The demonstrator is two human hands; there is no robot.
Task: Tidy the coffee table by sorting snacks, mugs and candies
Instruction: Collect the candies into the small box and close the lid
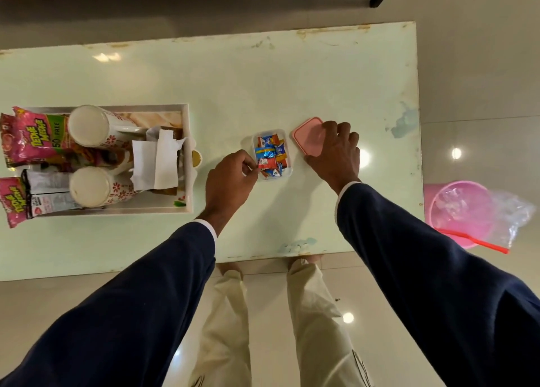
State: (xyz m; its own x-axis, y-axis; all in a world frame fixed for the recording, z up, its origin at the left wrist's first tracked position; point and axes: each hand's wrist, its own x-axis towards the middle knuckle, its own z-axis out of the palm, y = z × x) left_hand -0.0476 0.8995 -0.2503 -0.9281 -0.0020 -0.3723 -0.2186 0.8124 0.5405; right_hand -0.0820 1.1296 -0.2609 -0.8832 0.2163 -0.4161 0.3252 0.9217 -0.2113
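We are near the end of the sorting, as we judge it. The tray (188,159) on the left side of the table (263,88) already holds two white mugs (90,126) with red flower print, some paper napkins (159,159), and the snack packets (32,137) lying across its left edge. The candies (270,156) sit heaped in a small clear container (287,172) near the middle of the table. What seems left is closing that container.

Our left hand (228,179) has its fingertips curled at the container's left rim, pinching one candy wrapper. Our right hand (336,150) rests on the pink lid (306,134) just right of the container, with fingers curled over its far edge, gripping it while it lies on the table.

On the pink snack packets we read "Tedhe Medhe", and a green band says "50 free". The candy wrappers are blue and orange, but their print is too small to read.

A pink bin (458,214) with a clear liner stands on the floor beyond the table's right end.
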